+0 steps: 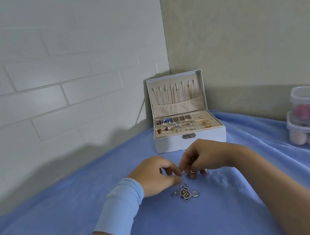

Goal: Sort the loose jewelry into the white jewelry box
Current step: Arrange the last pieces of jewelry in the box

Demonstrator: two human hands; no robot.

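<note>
Right hand: pinches a small ring.
Left hand: curled close; grip unclear to me.
Loose jewelry: on cloth, before open white jewelry box.
Risk: I fear ring slipping into folds.

I see the white rectangular jewelry box standing open with its lid upright and thin chains hanging in a row on the beige lining. Its beige tray is split into small compartments holding earrings, pearls and gold pieces. At six o'clock from it, apart, a heap of loose silver jewelry lies on the blue cloth. It includes a heart-shaped pendant with an open silver ring at its three o'clock. The right hand pinches another small silver piece.
</note>
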